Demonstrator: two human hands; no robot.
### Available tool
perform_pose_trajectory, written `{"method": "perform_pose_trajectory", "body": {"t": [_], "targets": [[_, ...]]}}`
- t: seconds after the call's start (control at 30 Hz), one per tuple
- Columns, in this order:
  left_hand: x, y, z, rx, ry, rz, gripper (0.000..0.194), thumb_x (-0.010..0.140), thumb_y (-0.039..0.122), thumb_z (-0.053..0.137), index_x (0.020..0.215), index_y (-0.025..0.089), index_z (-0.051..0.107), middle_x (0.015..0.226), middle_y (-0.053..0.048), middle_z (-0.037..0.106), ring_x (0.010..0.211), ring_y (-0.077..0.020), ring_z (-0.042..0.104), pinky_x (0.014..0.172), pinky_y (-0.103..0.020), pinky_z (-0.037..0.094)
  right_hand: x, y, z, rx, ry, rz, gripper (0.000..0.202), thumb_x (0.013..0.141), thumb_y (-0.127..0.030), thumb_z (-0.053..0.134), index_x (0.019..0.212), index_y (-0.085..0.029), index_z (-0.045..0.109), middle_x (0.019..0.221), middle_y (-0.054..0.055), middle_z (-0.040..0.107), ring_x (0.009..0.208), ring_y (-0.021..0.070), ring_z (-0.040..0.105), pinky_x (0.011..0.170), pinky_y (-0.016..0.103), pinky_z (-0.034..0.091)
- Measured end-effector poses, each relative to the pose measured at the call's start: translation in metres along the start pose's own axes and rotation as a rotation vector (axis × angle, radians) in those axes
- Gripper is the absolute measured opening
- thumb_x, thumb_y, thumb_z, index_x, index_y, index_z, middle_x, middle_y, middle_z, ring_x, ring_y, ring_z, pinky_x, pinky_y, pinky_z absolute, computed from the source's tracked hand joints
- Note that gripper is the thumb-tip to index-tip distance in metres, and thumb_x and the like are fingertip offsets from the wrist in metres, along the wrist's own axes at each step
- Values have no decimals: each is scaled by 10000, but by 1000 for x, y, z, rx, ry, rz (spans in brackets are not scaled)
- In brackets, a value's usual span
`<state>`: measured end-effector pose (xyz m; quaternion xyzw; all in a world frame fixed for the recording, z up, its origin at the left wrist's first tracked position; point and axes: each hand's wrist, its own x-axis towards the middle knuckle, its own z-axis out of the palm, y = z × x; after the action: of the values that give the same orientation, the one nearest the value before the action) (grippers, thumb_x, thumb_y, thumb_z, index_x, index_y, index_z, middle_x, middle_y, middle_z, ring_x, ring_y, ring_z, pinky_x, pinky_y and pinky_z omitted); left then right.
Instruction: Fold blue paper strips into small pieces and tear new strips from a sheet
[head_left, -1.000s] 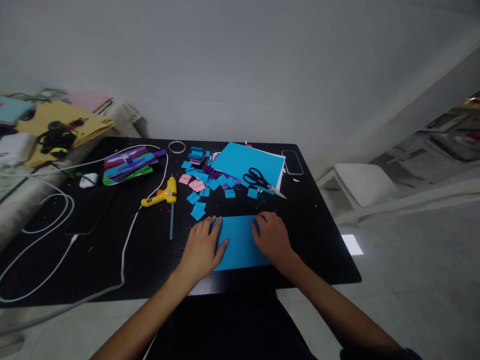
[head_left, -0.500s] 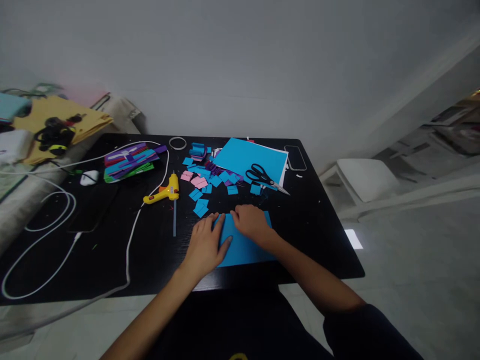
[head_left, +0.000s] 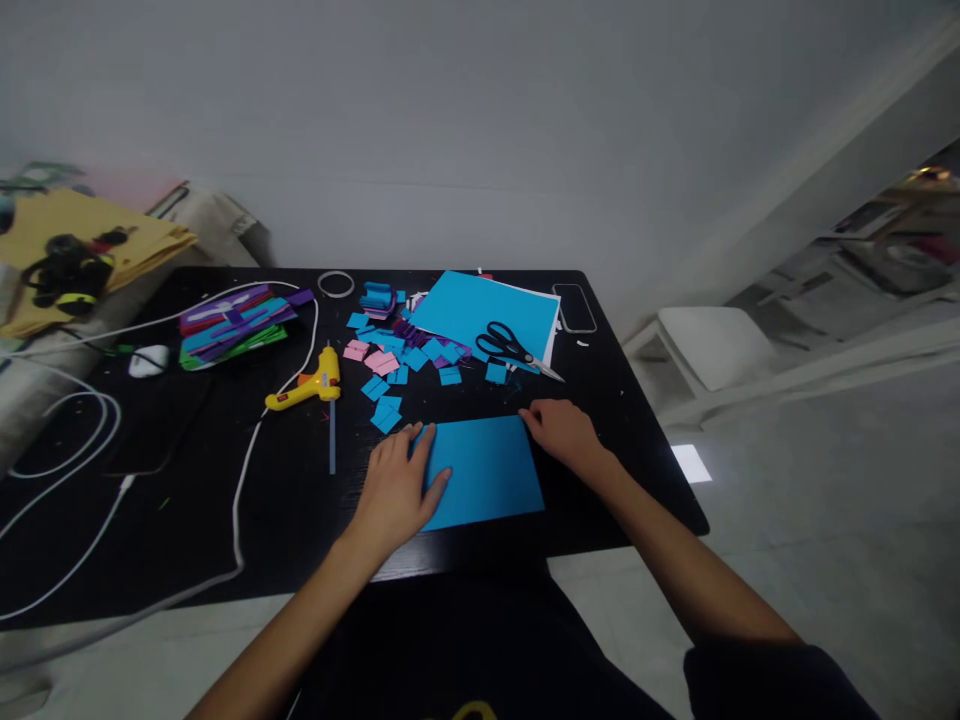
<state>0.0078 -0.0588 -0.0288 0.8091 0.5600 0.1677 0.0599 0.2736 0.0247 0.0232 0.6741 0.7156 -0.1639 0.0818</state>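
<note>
A sheet of blue paper (head_left: 487, 470) lies flat near the front edge of the black table. My left hand (head_left: 394, 490) rests on its left side, fingers stretched out and thumb spread over the sheet. At the far right corner of the paper is my right hand (head_left: 562, 432), its fingers curled in and their tips touching the corner. Beyond the sheet are small cut blue pieces (head_left: 388, 412) and pink pieces (head_left: 381, 362). Black-handled scissors (head_left: 510, 348) lie on a larger blue sheet (head_left: 480, 305) with white paper under it.
To the left lies a yellow glue gun (head_left: 311, 382), with a white cable (head_left: 244, 480) running across the table (head_left: 285, 540). Bundled coloured strips (head_left: 236, 325), a phone (head_left: 161, 430) and a clear phone case (head_left: 574, 308) are also there. A white stool (head_left: 712, 350) stands at the right.
My right hand has slid right along the paper's far edge to its right corner, uncovering the sheet's middle. My left hand stays on the left side. The whole view has shifted slightly.
</note>
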Motion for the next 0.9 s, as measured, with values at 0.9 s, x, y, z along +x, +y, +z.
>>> {"method": "perform_pose_trajectory", "body": {"t": [0.9], "targets": [[80,37,-8,5,-363,-231,294,1031,328,431,1035,170,680,964,-149,761,854,-320,748,704,-398,530,2,-65,15,59,-27,-228,320,1088,-305,429,1104,-120,689,1081,156,755,1019,284,728,828,334,499]]}}
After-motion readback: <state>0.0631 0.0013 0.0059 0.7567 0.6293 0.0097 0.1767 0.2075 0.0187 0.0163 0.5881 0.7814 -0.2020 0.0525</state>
